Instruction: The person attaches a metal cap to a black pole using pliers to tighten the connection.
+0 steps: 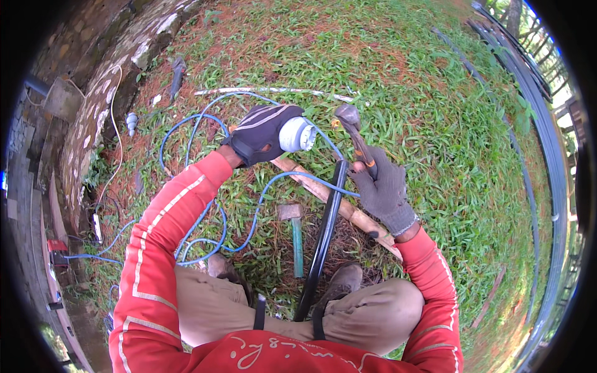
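Observation:
My left hand, in a dark glove with light stripes, is closed around a white round plastic fitting with a notched rim. In a grey knit glove, my right hand grips a hammer by its handle, the worn metal head pointing away from me. A glossy black pipe leans between my knees, its upper end just left of the right hand. Blue cable loops over the grass, and one stretch passes close to the fitting and the pipe's top. What the left palm covers is hidden.
A bamboo pole crosses behind the pipe. A second hammer with a green handle lies between my boots. At the left, a small grey fitting sits near a stone edge. Long dark pipes lie along the right.

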A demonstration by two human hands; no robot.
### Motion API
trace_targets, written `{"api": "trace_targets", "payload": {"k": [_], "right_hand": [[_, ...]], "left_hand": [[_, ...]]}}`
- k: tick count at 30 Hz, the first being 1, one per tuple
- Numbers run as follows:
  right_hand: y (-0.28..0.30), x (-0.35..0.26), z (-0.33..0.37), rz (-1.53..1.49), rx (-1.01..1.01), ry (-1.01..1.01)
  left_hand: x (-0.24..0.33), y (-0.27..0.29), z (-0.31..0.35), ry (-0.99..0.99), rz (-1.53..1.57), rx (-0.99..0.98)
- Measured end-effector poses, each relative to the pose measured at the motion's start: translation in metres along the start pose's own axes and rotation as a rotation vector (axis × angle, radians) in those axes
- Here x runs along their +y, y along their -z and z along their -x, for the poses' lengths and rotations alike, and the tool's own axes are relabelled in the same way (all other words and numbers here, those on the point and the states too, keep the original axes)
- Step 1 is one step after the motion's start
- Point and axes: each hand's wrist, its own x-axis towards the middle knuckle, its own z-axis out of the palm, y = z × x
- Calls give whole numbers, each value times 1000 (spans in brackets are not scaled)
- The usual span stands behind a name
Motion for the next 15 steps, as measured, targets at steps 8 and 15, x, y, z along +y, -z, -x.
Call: {"api": "trace_targets", "payload": {"k": [8, 15], "right_hand": [[-14, -6, 5, 42, -144, -118], [-13, -3, 5, 210, -289, 53]], "left_hand": [[-1, 8, 42, 33, -82, 34], [5, 5, 50, 27, -61, 71]]}}
